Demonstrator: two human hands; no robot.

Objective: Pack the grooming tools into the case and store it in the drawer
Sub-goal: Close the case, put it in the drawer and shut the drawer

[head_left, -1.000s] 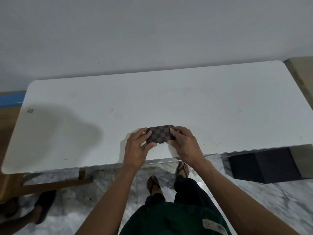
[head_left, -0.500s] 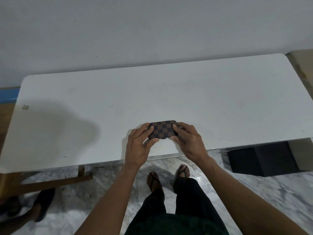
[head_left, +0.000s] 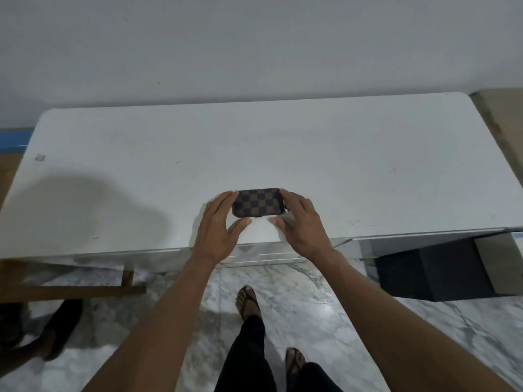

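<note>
A small closed case [head_left: 258, 202] with a brown and dark checker pattern lies flat on the white table [head_left: 368, 165], near its front edge. My left hand [head_left: 219, 227] holds the case's left end, fingers on the far corner and thumb under the near edge. My right hand [head_left: 301, 222] grips the right end the same way. No loose grooming tools are in view. Below the table's front edge, between my wrists, a pale drawer front [head_left: 266, 254] shows; I cannot tell whether it is open.
A dark box-shaped unit [head_left: 430, 267] stands under the table's right end. A wooden frame [head_left: 70, 291] sits low at the left, with another person's sandalled foot [head_left: 60, 323] beside it. My own feet stand on the marble floor [head_left: 311, 301]. A wall rises behind the table.
Both hands stay on the case. My thumbs have slid off its top to the near edge, showing more of the checker pattern. The view has tilted and I stand further back.
</note>
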